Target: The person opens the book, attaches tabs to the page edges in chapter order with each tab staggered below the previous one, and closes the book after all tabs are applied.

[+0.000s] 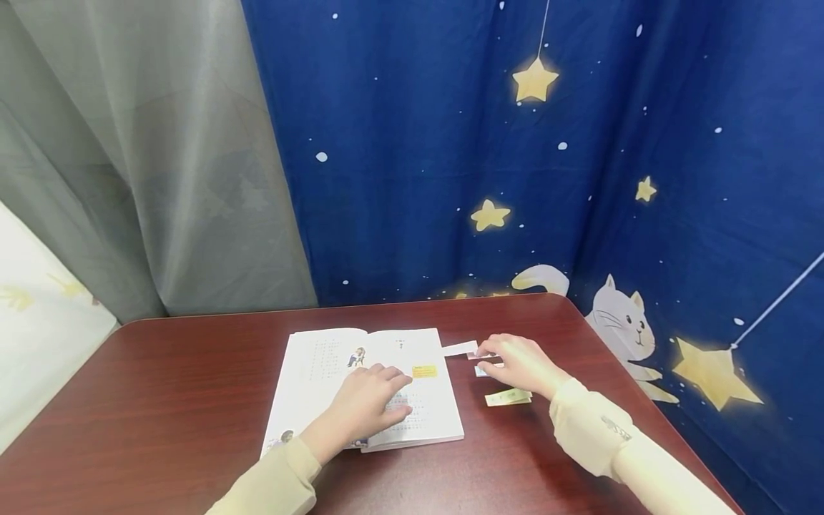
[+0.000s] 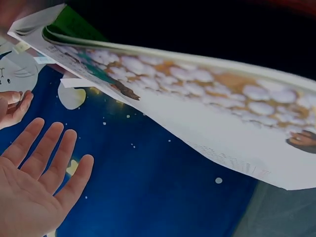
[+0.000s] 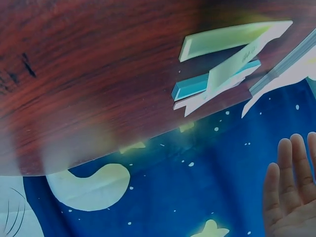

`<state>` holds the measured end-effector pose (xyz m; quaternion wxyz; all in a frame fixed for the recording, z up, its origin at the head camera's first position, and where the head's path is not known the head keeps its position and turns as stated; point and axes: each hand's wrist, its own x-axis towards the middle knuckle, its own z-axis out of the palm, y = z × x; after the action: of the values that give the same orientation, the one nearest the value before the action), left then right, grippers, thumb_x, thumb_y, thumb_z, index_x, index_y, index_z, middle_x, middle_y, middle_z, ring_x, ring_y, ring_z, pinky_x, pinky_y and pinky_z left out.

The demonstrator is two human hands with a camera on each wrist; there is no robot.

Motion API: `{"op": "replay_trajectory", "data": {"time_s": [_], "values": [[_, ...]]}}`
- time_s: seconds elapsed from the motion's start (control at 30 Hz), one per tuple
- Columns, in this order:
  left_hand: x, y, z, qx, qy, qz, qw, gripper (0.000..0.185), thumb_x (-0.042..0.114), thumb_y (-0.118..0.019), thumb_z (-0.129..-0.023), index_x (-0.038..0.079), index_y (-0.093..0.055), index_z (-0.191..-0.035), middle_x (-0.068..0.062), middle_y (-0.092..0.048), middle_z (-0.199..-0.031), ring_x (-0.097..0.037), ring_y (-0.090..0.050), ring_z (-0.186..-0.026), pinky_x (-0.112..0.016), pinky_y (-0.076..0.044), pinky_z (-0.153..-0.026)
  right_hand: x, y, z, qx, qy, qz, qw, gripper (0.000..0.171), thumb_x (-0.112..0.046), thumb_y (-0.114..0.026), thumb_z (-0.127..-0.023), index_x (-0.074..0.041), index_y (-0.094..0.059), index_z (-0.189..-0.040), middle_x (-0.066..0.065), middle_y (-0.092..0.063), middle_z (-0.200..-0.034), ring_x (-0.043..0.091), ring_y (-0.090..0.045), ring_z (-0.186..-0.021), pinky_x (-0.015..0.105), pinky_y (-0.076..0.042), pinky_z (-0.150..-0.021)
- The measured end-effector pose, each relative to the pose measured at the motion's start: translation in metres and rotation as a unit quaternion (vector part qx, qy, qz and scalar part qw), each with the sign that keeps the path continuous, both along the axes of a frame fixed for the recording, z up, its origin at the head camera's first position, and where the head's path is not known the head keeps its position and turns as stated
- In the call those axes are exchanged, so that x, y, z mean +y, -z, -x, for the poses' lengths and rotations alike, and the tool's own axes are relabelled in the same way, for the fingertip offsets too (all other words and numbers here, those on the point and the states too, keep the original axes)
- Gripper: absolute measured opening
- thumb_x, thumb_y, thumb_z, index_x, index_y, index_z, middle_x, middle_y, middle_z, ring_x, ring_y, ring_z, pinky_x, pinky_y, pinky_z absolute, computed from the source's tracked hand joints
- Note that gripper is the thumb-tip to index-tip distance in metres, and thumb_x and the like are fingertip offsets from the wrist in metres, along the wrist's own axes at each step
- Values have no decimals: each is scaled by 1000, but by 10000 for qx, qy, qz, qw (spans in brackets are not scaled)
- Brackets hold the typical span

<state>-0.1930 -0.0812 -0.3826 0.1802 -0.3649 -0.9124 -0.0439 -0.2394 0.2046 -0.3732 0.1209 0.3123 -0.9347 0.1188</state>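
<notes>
Head view: an open book [image 1: 367, 383] is laid flat on the red-brown bench [image 1: 161, 408], just left of centre. The left hand [image 1: 367, 408] is pressed flat on the book's right page, fingers straight, nothing gripped. A yellow tag [image 1: 424, 371] is stuck on that page, just beside the fingertips. The right hand [image 1: 521, 363] is placed right of the book, fingers stretched over small paper strips; whether one is pinched cannot be told. A white strip [image 1: 460, 348] is seen between the book and the right hand, and a green strip [image 1: 508, 397] lies near the wrist. A blue star curtain [image 1: 547, 157] is hung behind.

Left wrist view: the left hand [image 2: 34, 182] is seen palm-on, fingers straight and held together, grip empty. The book [image 2: 207, 113] is seen edge-on across the frame.

Right wrist view: only the fingertips of the right hand [image 3: 291, 197] are caught, straight, nothing held there. Green strips [image 3: 222, 42] and blue strips [image 3: 195, 86] are stacked crosswise on the bench [image 3: 89, 74].
</notes>
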Motion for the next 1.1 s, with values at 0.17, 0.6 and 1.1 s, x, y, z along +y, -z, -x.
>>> {"op": "replay_trajectory", "data": {"time_s": [0.17, 0.6, 1.1], "values": [[-3, 5, -4, 138, 35, 108, 9998, 43, 44, -61, -75, 13, -63, -105, 0, -60, -98, -17, -54, -86, -35, -44, -67, -1, 4, -6, 199, -48, -14, 9998, 16, -26, -66, -77, -18, -66, -90, -9, -58, -84, 10, -55, -80, 32, -46, -70], [-6, 20, -16, 125, 7, 604, 9981, 49, 51, -61, -70, 14, -62, -103, 0, -58, -94, -17, -52, -82, -32, -42, -64, -14, 22, -25, 778, -820, -279, 9932, 14, -28, -65, -76, -19, -65, -86, -9, -58, -81, 8, -54, -74, 29, -46, -63], [-10, 29, -24, 207, 46, 743, 9970, 50, 53, -65, -67, 16, -60, -99, 2, -56, -93, -15, -51, -79, -29, -42, -57, -28, 38, -39, 1025, -1463, -237, 9836, 13, -28, -69, -71, -20, -63, -80, -11, -54, -75, 6, -50, -68, 26, -43, -60]]}}
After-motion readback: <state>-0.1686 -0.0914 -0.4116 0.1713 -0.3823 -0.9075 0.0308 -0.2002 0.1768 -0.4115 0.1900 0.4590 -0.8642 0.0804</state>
